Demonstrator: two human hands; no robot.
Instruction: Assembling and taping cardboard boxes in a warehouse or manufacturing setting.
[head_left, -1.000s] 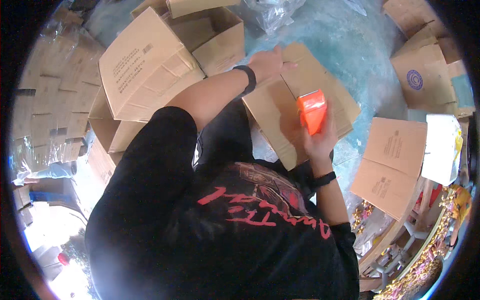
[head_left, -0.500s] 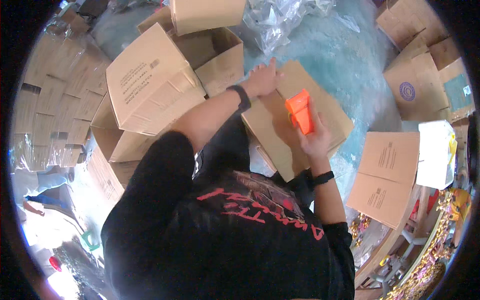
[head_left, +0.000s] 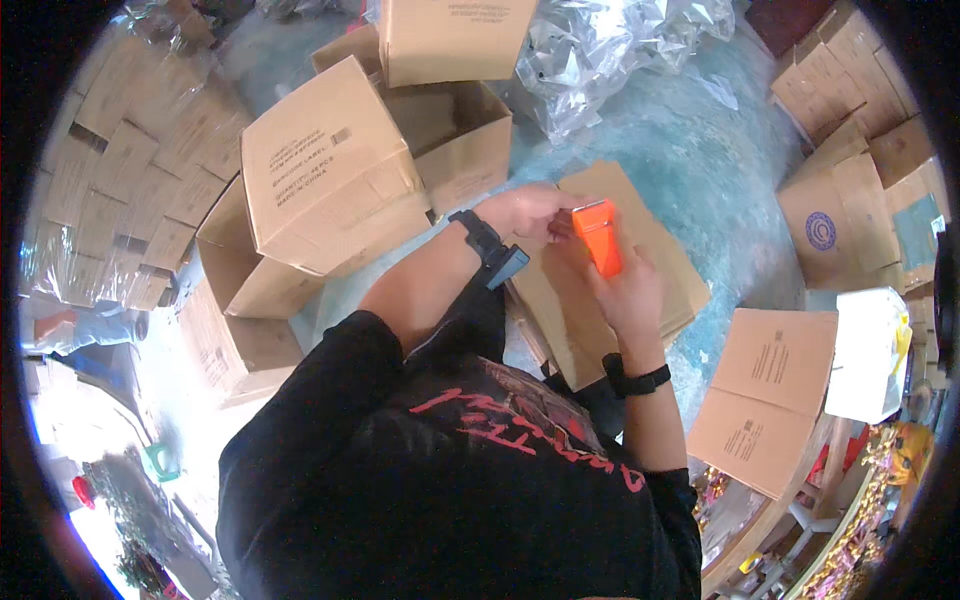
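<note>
My right hand [head_left: 628, 292]: fingers wrapped around orange tape dispenser [head_left: 600, 240], over cardboard carton [head_left: 665, 275]. Left hand [head_left: 538, 212] beside dispenser's front end, fingers curled; pinching, I can't tell.

Black short-sleeved tee [head_left: 400, 490], red script print [head_left: 510, 435]. Black left wristband [head_left: 477, 233], blue-grey face [head_left: 508, 268]; black right wristband [head_left: 638, 379]. Black trousers [head_left: 468, 325].
</note>
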